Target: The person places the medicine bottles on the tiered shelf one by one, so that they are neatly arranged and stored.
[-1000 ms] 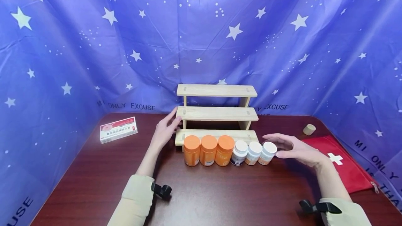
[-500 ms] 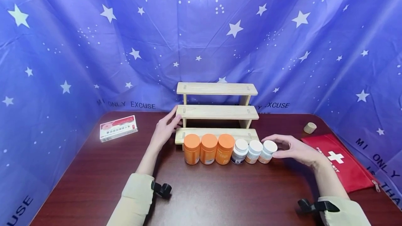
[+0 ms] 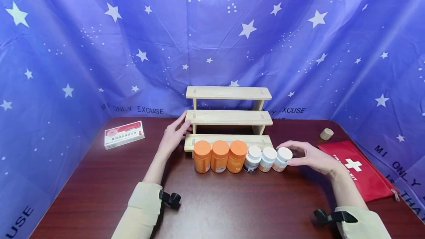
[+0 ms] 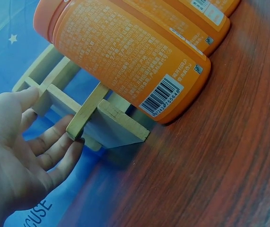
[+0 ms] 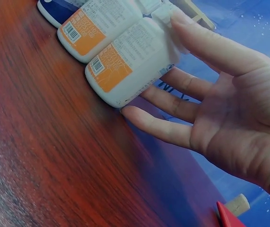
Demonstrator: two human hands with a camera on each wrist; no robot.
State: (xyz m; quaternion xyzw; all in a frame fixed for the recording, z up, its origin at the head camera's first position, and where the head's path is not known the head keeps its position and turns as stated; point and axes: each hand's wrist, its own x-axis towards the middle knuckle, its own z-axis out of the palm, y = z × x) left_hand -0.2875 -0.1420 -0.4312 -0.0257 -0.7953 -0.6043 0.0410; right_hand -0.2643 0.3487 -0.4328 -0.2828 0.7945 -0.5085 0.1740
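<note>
Hand (image 5: 234,101) touching barcoded bottle (image 5: 121,66), “FIRST” pouch (image 3: 365,174)

Left forearm (image 3: 155,170): one, extended forward and slanting inward. Left hand (image 3: 172,136): one, palm turned inward, thumb apart from the loosely bent fingers. Right forearm (image 3: 350,193): one, slanting forward and inward. Right wrist (image 3: 336,172): bent toward the left. Right hand (image 3: 312,156): one, palm turned inward, thumb extended, fingers spread, slightly bent.
</note>
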